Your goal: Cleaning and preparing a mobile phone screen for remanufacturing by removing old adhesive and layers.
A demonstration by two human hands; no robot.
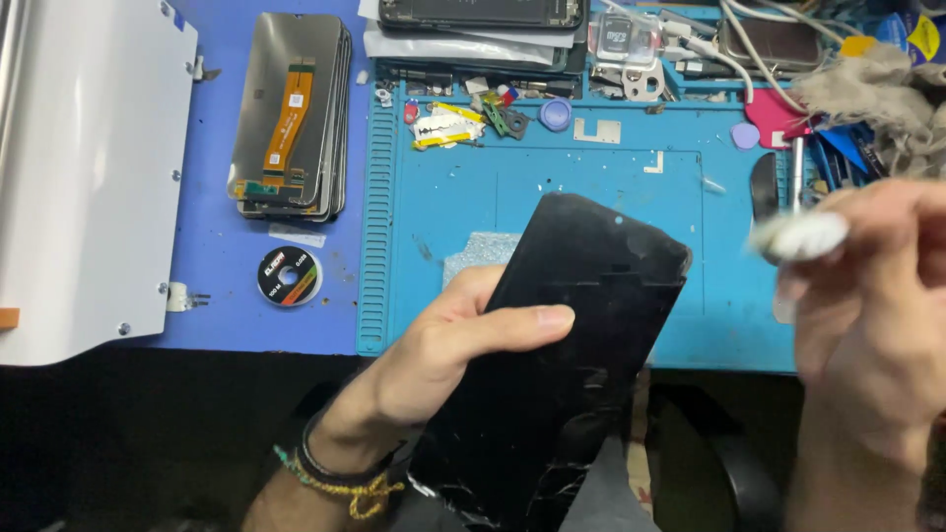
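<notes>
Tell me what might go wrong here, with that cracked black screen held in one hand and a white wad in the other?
The black screen panel looks cracked near its lower end, so the left hand gripping its edge could get cut. It is held out past the blue mat, over the person's lap, so a slip might drop it. The right hand, blurred, holds a white wad; hard rubbing could spread the cracks.
</notes>
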